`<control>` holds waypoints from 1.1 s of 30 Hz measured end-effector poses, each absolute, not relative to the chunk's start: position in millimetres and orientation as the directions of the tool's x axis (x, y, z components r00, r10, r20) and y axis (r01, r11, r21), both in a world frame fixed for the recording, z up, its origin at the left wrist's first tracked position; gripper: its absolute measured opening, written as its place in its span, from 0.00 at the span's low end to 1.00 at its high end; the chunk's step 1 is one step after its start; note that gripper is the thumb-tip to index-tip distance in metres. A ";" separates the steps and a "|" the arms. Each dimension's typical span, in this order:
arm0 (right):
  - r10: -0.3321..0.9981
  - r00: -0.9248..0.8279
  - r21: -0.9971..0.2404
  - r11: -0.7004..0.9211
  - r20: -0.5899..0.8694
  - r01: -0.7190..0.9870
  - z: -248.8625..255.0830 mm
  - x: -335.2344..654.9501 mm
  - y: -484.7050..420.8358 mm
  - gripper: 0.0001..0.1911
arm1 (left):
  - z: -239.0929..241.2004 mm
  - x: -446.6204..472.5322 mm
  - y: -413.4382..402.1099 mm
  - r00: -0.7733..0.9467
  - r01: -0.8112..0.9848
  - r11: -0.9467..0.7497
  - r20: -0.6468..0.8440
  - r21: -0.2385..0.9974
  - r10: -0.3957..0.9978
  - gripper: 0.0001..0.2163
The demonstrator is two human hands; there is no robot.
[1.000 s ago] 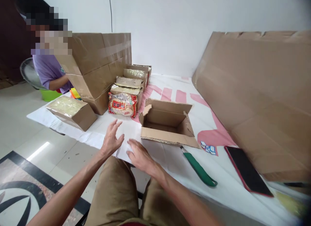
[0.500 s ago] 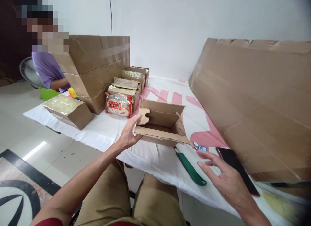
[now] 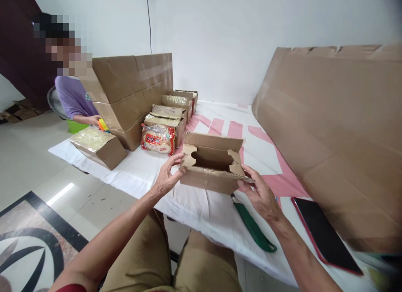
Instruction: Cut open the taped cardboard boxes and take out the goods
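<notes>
A small cardboard box (image 3: 209, 182) stands upright on the cloth in front of me with its top flaps raised. Both notched end flaps are folded inward, and the inside looks dark and bare. My left hand (image 3: 168, 174) grips its left end, thumb at the front flap and fingers by the end flap. At the right front corner, my right hand (image 3: 259, 193) holds the box with thumb and fingers around the flap's edge. A green-handled tool (image 3: 254, 227) lies just below my right hand, its tip partly hidden by the box.
A black phone with a red edge (image 3: 326, 235) lies at right, beside a large cardboard sheet or box (image 3: 339, 128). Left are a red-and-clear food packet (image 3: 158, 139), several filled boxes (image 3: 174, 100), a taped box (image 3: 100, 147) and a tall carton (image 3: 122, 78). A person in purple (image 3: 73, 97) sits beyond.
My right hand has moved left from above the table onto the box's right end. The right end flap is now folded inward. The whole view has shifted slightly.
</notes>
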State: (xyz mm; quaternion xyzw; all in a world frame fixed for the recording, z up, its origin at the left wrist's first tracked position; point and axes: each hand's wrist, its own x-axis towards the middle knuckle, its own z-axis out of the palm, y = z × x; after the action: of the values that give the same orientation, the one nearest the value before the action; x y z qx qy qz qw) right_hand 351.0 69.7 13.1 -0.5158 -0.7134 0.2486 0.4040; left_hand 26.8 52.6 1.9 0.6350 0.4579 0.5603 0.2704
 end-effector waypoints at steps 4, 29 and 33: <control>0.954 -0.020 -0.782 0.258 0.301 0.567 19.2 340.5 54.2 0.33 | 4.0 33.2 49.7 -0.177 0.213 -0.400 0.438 0.891 0.882 0.19; 0.875 -0.210 -0.823 0.483 0.437 0.298 7.1 176.4 44.8 0.28 | 0.4 -87.2 0.7 -0.616 0.001 -0.292 0.230 0.957 0.754 0.17; 0.849 -0.221 -0.813 0.526 0.481 0.249 -5.5 124.6 75.2 0.29 | -0.9 -129.9 32.8 -0.693 0.019 -0.286 0.219 0.958 0.687 0.18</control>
State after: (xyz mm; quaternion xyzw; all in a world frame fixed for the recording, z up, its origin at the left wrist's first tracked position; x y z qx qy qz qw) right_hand 124.6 75.2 -5.5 -0.3812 -0.7200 0.3032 0.4944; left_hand -129.9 32.8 -0.9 0.3194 0.5526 0.7356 0.2268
